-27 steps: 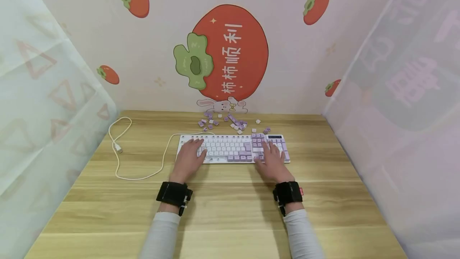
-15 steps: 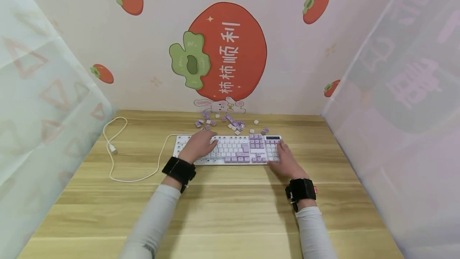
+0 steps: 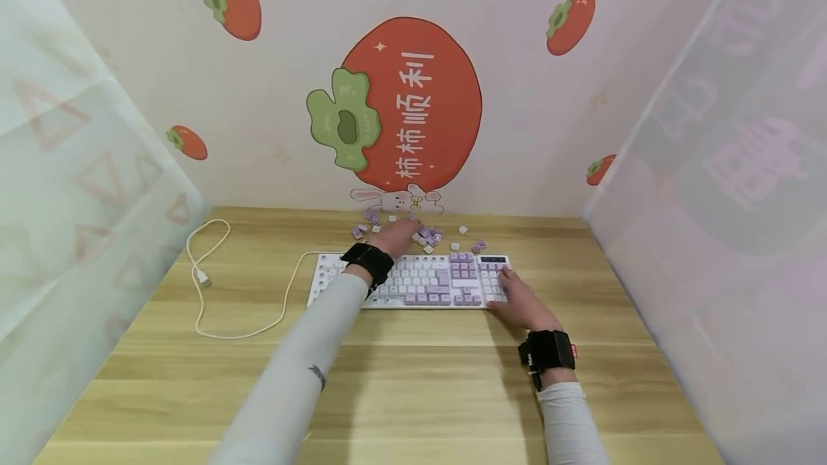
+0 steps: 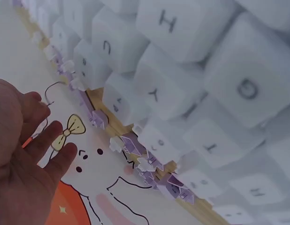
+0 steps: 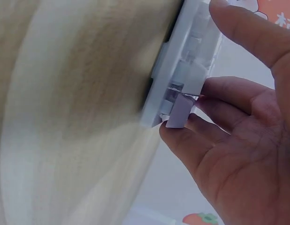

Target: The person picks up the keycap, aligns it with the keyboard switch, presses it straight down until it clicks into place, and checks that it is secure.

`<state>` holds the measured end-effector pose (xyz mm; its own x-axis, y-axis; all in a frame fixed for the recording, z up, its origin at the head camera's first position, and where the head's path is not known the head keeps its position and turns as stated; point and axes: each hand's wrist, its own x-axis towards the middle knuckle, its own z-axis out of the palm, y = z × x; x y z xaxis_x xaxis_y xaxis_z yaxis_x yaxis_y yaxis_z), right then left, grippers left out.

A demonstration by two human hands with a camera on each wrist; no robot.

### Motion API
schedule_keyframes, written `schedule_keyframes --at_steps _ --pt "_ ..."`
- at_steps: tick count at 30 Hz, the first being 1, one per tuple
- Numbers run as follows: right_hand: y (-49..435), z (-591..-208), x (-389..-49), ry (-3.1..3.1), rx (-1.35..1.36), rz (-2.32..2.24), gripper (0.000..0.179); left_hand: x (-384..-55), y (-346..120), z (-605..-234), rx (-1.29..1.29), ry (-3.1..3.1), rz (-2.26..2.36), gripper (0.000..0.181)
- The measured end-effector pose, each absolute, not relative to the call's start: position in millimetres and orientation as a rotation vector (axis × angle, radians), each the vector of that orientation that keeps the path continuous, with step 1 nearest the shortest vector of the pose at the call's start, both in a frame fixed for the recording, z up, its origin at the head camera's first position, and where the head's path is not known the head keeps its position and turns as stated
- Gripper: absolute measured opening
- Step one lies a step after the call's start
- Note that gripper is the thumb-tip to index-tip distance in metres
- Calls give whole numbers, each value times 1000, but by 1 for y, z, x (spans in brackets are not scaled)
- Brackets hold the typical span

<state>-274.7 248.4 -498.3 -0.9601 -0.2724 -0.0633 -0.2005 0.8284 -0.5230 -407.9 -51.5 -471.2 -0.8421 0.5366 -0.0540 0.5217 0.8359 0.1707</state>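
A white and purple keyboard [image 3: 413, 282] lies lengthwise near the back of the table, with bare switches along its top row and left side. My left hand [image 3: 395, 237] reaches across it to the loose purple and white keycaps [image 3: 429, 238] behind. In the left wrist view the left hand's fingers [image 4: 60, 161] are loosely bent with nothing between them. My right hand [image 3: 522, 303] holds the keyboard's right end, thumb at the front edge. The right wrist view shows its bent fingers [image 5: 182, 140] at the end keys, beside a purple keycap [image 5: 180, 110].
A white cable [image 3: 242, 336] loops across the table's left side, ending in a USB plug [image 3: 203, 278]. Wood-grain tabletop [image 3: 420, 386] extends in front of the keyboard. A back wall [image 3: 517, 128] with fruit prints stands right behind the keycaps, and pale side walls flank the table.
My left hand has moved from the keyboard's left part forward and right to the loose keycaps. My right hand has slid right from the number keys to the keyboard's right end.
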Motion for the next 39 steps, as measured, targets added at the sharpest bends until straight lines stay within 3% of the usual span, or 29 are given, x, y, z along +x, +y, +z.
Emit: schedule_keyframes --at_steps 6,11,22,27,39 --pt "250 -501 -274 2866 -376 -821 79 -423 -43 -495 818 2913 62 51" --pt "248 -501 -274 2855 -355 -829 78 -412 -42 -492 735 2846 161 51" --pt "246 -499 -273 2853 -333 -829 78 -416 -43 -490 827 2926 77 20" --pt "245 -499 -273 2846 -342 -833 79 -421 -41 -492 816 2945 -188 21" --pt "243 -499 -273 2863 -332 -823 79 -418 -45 -494 852 3075 -317 17"
